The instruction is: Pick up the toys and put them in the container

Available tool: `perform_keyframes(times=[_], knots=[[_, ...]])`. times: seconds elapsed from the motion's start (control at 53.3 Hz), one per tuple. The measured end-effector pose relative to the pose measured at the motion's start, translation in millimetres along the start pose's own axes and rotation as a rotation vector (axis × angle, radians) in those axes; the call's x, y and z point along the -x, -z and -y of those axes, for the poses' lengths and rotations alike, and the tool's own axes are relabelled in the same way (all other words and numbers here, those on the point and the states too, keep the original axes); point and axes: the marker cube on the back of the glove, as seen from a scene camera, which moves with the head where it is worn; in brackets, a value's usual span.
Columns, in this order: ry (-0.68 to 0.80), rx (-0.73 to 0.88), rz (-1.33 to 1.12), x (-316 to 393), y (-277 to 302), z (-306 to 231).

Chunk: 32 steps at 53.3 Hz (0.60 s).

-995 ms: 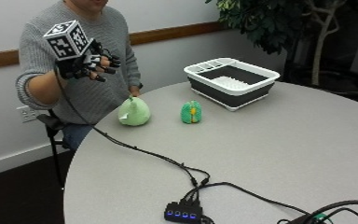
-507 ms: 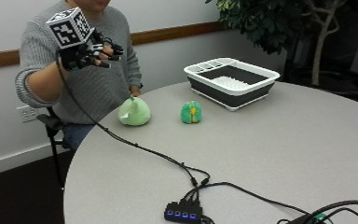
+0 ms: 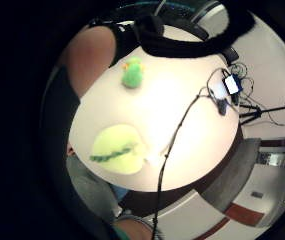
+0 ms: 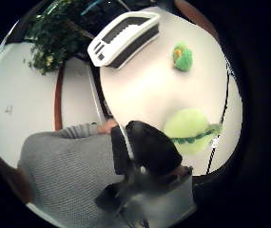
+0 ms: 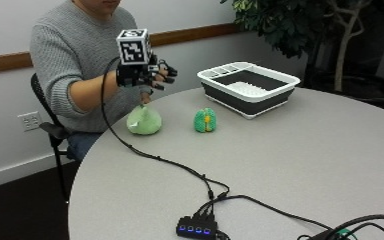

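Outside view from across the round table [image 5: 298,165], looking toward the seated person, both palm views from the raised right hand [image 5: 145,75], looking down at the table from well above, all three sharing the pale green toy [image 5: 143,121] and small green toy [image 5: 204,120]

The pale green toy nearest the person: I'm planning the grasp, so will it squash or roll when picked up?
The pale green toy looks like plush, so it will probably squash under the fingers and weigh little. Its rounded body sits on a broad base on the table, so it seems unlikely to roll. The gloved hand hovers above it.
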Motion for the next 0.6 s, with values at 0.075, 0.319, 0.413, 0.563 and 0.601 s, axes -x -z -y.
perform_keyframes(times=[0.075,0.319,0.413,0.563,0.601], knots=[[-0.047,0.108,-0.028,-6.6,-38.8,-7.4],[-0.101,0.304,-0.007,-14.2,-152.7,-52.3],[-0.085,0.283,-0.041,-13.4,-151.2,-49.2],[-0.031,0.105,-0.031,-12.3,-134.8,-32.8],[-0.021,0.055,0.016,-22.3,-114.2,-20.3]])
